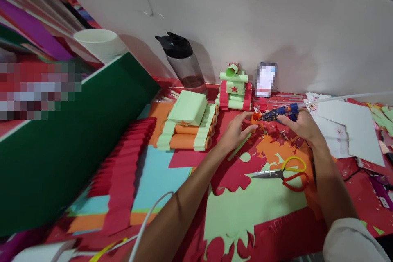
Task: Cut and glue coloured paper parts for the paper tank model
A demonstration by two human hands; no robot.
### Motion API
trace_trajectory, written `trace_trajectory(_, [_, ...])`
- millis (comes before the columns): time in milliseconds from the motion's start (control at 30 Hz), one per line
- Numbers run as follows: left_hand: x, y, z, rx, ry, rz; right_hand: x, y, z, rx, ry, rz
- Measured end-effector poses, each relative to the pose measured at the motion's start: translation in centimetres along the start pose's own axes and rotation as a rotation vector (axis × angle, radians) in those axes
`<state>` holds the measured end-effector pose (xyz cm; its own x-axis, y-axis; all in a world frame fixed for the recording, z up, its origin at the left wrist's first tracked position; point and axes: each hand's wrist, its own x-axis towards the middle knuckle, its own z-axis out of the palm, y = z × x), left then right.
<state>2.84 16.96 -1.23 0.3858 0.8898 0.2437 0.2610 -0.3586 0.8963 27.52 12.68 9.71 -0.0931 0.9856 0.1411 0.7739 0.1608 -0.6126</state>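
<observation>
My right hand (302, 123) is closed around a blue hot glue gun (284, 112), its nozzle pointing left. The tip meets a small orange paper ring (255, 118), which the fingers of my left hand (238, 131) pinch from the left side. Below that hand lies a thin light green paper strip (241, 147). Nearer to me, scissors (281, 174) with one yellow and one red handle rest on cut green paper (254, 213). Behind the hands stands a green and red paper tank model (233, 90) with a red star.
An orange and green paper model (188, 125) stands left of my hands. A bottle (184, 63) and a phone (265, 80) lean at the white wall. A dark green board (76, 131) borders the left; white sheets (350, 125) lie right. A white cable (147, 221) crosses near my left forearm.
</observation>
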Motion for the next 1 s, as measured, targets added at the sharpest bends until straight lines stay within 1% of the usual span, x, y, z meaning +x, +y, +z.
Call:
trace_trajectory(367, [0.0, 0.3, -0.1, 0.003, -0.001, -0.01, 0.0, -0.1, 0.6, 0.002, 0.005, 0.014])
trace_trajectory(567, [0.0, 0.3, -0.1, 0.017, -0.001, -0.003, 0.0, 0.0, 1.1, -0.025, 0.053, -0.01])
trace_trajectory(767, [0.1, 0.0, 0.1, 0.022, 0.001, -0.001, 0.0, -0.2, 1.4, -0.048, 0.086, 0.001])
trace_trajectory(1000, [0.1, -0.3, 0.1, 0.046, 0.004, 0.021, 0.0, -0.2, 1.7, -0.027, 0.094, 0.0])
